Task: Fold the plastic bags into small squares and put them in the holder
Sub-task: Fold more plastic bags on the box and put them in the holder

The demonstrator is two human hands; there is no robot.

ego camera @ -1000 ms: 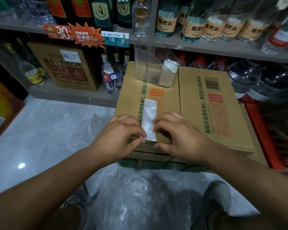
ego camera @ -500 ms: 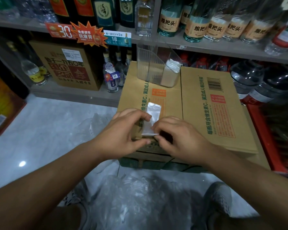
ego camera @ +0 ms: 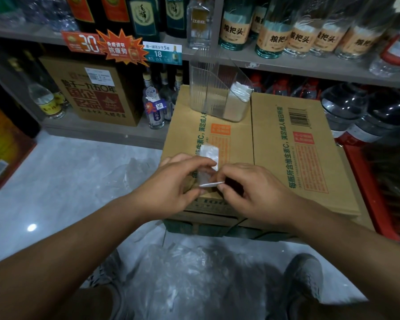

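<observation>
A folded strip of clear plastic bag (ego camera: 208, 154) lies on the left cardboard box (ego camera: 187, 125), its near end lifted off the box. My left hand (ego camera: 171, 183) pinches the strip's left side, and my right hand (ego camera: 252, 192) pinches the raised near edge. At the far end of the box stands a clear ribbed holder (ego camera: 208, 93) with several folded bags (ego camera: 238, 93) in its right compartment. A heap of loose clear bags (ego camera: 194, 280) lies on the floor between my feet.
A second cardboard box (ego camera: 310, 158) adjoins on the right. Shelves of bottles (ego camera: 275, 35) run behind, with a brown carton (ego camera: 95, 93) on the lower left shelf. More plastic (ego camera: 134, 169) lies on the grey floor to the left. A red crate edge (ego camera: 365, 192) is at right.
The strip lay flat and long under both hands. Its near end has been raised and folded toward the far end, so the strip looks shorter. The camera has moved slightly closer.
</observation>
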